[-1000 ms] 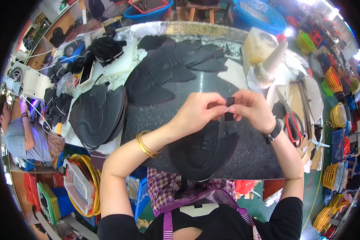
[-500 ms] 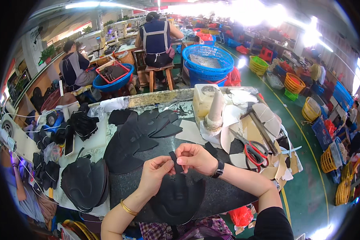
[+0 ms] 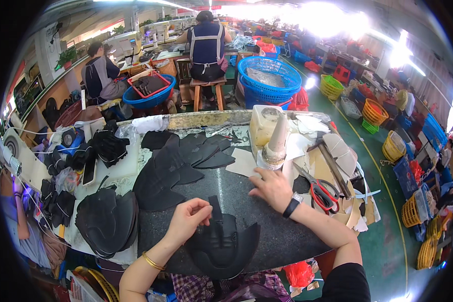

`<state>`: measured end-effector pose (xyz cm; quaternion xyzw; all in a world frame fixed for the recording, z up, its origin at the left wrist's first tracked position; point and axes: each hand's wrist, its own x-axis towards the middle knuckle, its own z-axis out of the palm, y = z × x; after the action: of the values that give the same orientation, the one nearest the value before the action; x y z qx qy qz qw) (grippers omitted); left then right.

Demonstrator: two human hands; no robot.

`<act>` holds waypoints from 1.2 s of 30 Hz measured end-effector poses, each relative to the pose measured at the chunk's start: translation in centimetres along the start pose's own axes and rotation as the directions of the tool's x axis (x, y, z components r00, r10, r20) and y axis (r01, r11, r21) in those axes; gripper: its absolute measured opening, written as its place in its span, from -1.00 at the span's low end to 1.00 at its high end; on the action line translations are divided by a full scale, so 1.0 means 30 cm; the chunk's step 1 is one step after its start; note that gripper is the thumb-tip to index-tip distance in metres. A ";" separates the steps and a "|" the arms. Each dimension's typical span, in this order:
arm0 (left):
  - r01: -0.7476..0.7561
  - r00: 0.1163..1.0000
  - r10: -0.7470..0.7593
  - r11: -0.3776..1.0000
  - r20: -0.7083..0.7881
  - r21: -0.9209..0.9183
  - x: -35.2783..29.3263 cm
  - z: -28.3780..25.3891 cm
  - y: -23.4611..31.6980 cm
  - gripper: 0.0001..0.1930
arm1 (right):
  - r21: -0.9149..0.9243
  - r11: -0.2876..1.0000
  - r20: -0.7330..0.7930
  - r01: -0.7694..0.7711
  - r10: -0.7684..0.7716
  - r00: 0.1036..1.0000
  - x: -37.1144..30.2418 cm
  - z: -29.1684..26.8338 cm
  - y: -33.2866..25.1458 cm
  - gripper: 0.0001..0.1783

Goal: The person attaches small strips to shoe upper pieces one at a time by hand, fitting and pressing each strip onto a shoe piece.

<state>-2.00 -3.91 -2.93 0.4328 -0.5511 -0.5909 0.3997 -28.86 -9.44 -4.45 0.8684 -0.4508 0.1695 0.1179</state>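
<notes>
In front of me on a dark speckled board [image 3: 297, 236] lies a black curved piece [image 3: 226, 254], like a shoe upper, with a narrow tab [image 3: 215, 205] at its top. My left hand [image 3: 187, 221] is beside that tab, thumb and fingertips pinched together; what is between them, if anything, is too small to make out. Farther right, my right hand [image 3: 276, 192] hovers over the board, fingers apart and holding nothing. It is just below an upright pale cone [image 3: 278, 143] with a crusted base. Overlapping black pieces [image 3: 161, 176] lie fanned out beyond my left hand.
A stack of black pieces [image 3: 107, 221] lies at left, near a phone [image 3: 89, 171]. Red-handled scissors [image 3: 321, 194] rest on pale scraps at right, beside a long bar [image 3: 334, 168]. A cloudy plastic container [image 3: 264, 128] stands behind the cone. Two people sit beyond the table.
My hands have parted from the black strip held between them. The right one has moved up and right toward the cone, its fingers opening; the left has shifted slightly left.
</notes>
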 end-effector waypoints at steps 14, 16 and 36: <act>-0.293 0.956 0.121 0.453 0.268 0.842 -0.027 -0.044 -0.101 -0.53 | 0.896 0.045 0.444 -0.442 -0.023 0.896 0.036 -0.029 -0.195 -0.83; -0.338 0.940 0.197 0.434 0.277 0.835 -0.027 -0.032 -0.078 -0.62 | 0.861 0.021 0.507 -0.508 -0.089 0.857 0.045 -0.039 -0.168 -0.83; 0.299 0.945 -0.274 0.945 0.175 -0.131 -0.070 -0.041 -0.018 -0.77 | 0.775 0.152 0.626 -0.614 -0.323 0.710 0.141 -0.120 -0.179 -0.86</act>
<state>-0.19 -2.26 -3.34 0.4288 -0.4638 -0.7158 0.2978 -22.84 -8.26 0.27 0.6660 -0.3292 0.0983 -0.6621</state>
